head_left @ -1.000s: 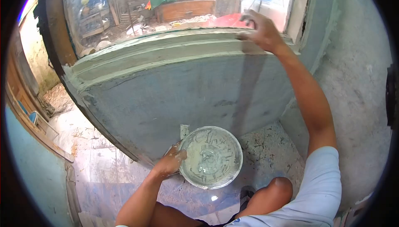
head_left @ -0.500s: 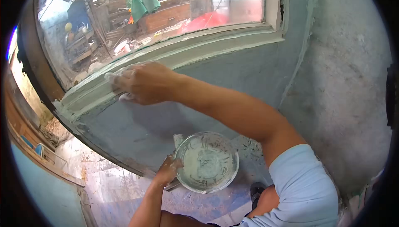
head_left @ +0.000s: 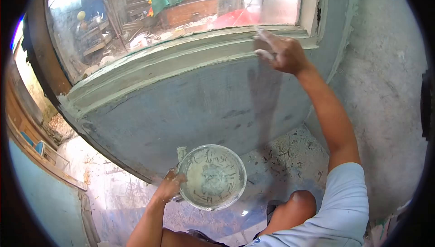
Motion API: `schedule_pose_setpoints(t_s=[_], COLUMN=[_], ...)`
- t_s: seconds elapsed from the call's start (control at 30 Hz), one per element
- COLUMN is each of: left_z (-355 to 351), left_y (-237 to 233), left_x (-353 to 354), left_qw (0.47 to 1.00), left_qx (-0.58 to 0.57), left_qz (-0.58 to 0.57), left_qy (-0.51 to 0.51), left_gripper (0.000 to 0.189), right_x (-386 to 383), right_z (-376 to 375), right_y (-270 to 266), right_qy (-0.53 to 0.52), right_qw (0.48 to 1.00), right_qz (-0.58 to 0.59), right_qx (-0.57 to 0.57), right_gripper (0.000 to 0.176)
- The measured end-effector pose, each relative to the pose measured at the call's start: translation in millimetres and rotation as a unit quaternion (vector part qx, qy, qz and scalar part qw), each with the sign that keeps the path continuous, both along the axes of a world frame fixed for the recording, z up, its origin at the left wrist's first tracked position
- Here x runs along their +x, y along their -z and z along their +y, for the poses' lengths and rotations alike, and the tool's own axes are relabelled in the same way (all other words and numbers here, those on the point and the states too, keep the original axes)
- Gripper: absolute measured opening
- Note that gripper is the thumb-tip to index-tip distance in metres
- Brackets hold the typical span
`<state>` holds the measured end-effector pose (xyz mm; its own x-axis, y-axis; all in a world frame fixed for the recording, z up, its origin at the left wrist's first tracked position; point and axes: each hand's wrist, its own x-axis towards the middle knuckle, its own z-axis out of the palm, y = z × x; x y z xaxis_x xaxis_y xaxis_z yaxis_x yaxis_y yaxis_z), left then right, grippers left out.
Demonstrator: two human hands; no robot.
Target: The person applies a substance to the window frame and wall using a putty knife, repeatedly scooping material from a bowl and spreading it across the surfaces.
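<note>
My right hand is at the right part of the window ledge, its fingertips coated in pale putty and pressed near the moulding; whether they pinch anything is too small to tell. Low in the view, my left hand grips the left rim of a round bucket. Greenish-white paste lines the bucket, with dark streaks on its inner wall. A pale flat piece sticks up beside the rim. Light putty runs along the ledge's edges.
Behind the glass are wooden furniture, a green cloth and a red object. A grey wall stands at the right. Debris lies on the floor. A blue panel is at the lower left.
My right hand has moved from the left part of the ledge to its right part. The bucket and my left hand appear slightly further left, and the view has shifted a little.
</note>
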<state>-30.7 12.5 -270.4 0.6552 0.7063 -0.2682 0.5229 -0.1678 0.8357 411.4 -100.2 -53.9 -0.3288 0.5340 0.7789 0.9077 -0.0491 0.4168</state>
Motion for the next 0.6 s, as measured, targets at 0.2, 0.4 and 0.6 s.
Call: schedule_pose_setpoints(t_s=[0.2, 0.4, 0.6], left_z=[-8, 6, 7], left_y=[-18, 18, 27], left_x=[1, -4, 1], left_qw=[0.998, 0.943, 0.967], left_qx=[-0.035, 0.218, 0.136], left_qz=[-0.029, 0.046, 0.017], left_qy=[0.032, 0.248, 0.214], left_gripper=[0.036, 0.020, 0.032], right_x=[-3, -92, -125], right_z=[-41, 11, 84], right_y=[21, 76, 12], right_qy=[0.094, -0.120, -0.024], right_qw=[0.973, 0.979, 0.974], right_qz=[0.155, 0.143, 0.089], right_qx=[0.140, 0.077, 0.205], right_gripper=[0.020, 0.014, 0.077])
